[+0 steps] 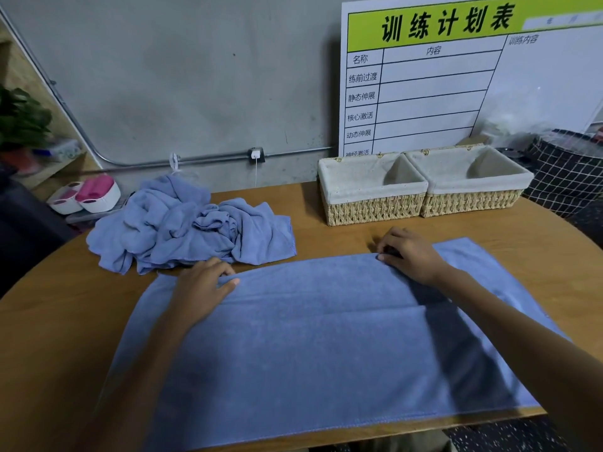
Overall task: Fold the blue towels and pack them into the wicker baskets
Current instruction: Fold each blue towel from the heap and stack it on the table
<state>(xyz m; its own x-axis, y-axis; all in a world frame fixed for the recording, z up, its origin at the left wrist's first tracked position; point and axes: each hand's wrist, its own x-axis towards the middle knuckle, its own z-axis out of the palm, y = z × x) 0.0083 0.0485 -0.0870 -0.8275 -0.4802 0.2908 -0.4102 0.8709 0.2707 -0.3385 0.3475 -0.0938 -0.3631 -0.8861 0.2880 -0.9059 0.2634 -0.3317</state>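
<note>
Both forearms are bare to the frame's edge, with the left hand (204, 285) and right hand (412, 256) ungloved and ringless.

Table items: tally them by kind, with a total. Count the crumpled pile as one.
Flat blue towel, under both hands: 1
Crumpled blue towel pile: 1
Wicker baskets, left and right: 2
Total: 4

Blue towel (326, 347) spread flat, front-centre, w/ far edge folded over. Crumpled blue towel pile (182, 223) back-left. 2 wicker baskets (372, 190) (470, 184) w/ cream liners, touching side by side, back-right, upright, nothing inside.
</note>
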